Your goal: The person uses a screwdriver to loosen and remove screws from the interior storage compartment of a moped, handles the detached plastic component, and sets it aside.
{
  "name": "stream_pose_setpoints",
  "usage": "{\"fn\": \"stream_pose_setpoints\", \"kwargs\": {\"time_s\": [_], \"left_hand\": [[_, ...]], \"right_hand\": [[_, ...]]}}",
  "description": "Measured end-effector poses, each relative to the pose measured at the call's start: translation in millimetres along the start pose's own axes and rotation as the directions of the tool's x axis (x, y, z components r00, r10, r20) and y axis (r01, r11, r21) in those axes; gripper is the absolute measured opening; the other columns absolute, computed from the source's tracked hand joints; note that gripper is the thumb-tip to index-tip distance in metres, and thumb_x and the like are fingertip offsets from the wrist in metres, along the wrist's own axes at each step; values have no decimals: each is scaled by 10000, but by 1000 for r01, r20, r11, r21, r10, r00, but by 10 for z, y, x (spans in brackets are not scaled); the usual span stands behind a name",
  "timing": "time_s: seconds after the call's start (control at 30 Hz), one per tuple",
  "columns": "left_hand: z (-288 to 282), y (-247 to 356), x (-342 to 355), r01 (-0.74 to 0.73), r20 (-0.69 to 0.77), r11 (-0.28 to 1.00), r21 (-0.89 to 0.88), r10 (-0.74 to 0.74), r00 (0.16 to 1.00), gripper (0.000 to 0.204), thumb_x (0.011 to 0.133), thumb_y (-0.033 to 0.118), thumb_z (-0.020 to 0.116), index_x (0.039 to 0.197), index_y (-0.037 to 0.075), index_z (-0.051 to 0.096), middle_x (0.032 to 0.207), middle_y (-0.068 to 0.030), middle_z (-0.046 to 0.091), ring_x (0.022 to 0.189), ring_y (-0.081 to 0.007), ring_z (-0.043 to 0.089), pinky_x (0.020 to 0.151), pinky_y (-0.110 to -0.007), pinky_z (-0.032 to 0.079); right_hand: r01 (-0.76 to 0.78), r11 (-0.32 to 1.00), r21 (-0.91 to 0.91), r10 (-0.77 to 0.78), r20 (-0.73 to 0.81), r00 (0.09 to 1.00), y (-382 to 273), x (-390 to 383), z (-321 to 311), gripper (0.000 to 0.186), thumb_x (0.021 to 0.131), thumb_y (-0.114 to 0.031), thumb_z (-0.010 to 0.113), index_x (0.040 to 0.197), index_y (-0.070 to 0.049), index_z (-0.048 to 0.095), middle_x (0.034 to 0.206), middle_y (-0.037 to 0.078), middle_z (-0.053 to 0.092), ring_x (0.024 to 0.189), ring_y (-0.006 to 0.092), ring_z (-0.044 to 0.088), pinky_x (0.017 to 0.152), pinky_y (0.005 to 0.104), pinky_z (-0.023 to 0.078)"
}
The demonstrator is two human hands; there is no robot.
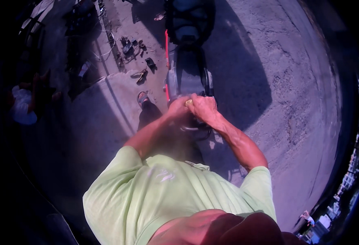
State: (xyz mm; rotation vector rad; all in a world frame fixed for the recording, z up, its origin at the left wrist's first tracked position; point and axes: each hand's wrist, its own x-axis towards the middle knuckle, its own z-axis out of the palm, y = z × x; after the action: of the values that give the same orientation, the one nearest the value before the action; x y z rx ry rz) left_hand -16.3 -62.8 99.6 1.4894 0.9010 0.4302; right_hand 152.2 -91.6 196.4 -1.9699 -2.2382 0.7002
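My left hand (pixel 178 106) and my right hand (pixel 204 107) meet in front of my waist, fingers curled around a small yellowish thing (pixel 189 102), possibly a cloth or grip. Both are over a grey-and-black wheeled machine (pixel 185 77) with thin red bars along its left side. A large black tyre or tread (pixel 187 18) is at its far end. Exactly what each finger touches is hard to make out.
My sandalled foot (pixel 142 98) stands left of the machine. Scattered dark debris (pixel 128 47) and loose cables (pixel 106 38) lie at upper left. Another person (pixel 22 102) in a white top is at far left. Rough, sunlit concrete (pixel 290 102) extends rightward.
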Motion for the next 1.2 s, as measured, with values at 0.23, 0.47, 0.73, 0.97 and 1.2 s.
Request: {"fn": "stream_pose_setpoints", "kwargs": {"time_s": [0.23, 0.47, 0.73, 0.97, 1.2], "left_hand": [[-42, -292, 38, -104, 24, 993, -48, 105, 994, 344, 939, 303, 740, 1206, 86, 736, 1139, -168, 779, 1042, -310, 753, 925, -409, 562], [-5, -135, 22, 101, -32, 990, 97, -98, 995, 329, 933, 261, 753, 1188, 56, 726, 1077, -192, 762, 1063, -357, 736, 915, -435, 559], [4, 30, -14, 99, -8, 995, 18, -99, 995, 357, 942, 291, 759, 1215, 63, 730, 1116, -186, 760, 1080, -374, 728, 934, -441, 557], [25, -152, 19, 169, -61, 965, 198, -160, 985, 417, 950, 385, 746, 1178, 35, 735, 1145, -199, 748, 1126, -374, 712, 978, -443, 539], [96, -588, 97, 100, -108, 990, 102, -89, 990, 317, 955, 303, 761, 1119, 33, 742, 1156, -180, 757, 1120, -325, 720, 974, -419, 542]], "right_hand": [[149, 988, -39, -153, -137, 979, -38, 27, -23, 372, 979, -403, 708, 997, -33, 673, 862, 222, 766, 770, 428, 756, 717, 545, 598], [-176, 981, -87, 182, 65, 981, -64, 100, -44, 399, 958, -424, 731, 992, -31, 675, 941, 229, 773, 823, 420, 766, 743, 537, 601], [136, 988, -72, -136, 6, 991, 71, 108, 83, 315, 979, -362, 675, 1029, -52, 696, 945, 221, 774, 867, 427, 773, 781, 530, 609], [41, 970, -238, 24, 265, 964, 50, 225, 32, 264, 966, -318, 677, 1054, -77, 738, 968, 195, 774, 893, 369, 793, 769, 509, 618], [108, 968, -227, -88, 96, 991, -17, 169, 146, 242, 932, -228, 698, 1085, -83, 818, 965, 186, 792, 907, 338, 802, 782, 490, 633]]}}
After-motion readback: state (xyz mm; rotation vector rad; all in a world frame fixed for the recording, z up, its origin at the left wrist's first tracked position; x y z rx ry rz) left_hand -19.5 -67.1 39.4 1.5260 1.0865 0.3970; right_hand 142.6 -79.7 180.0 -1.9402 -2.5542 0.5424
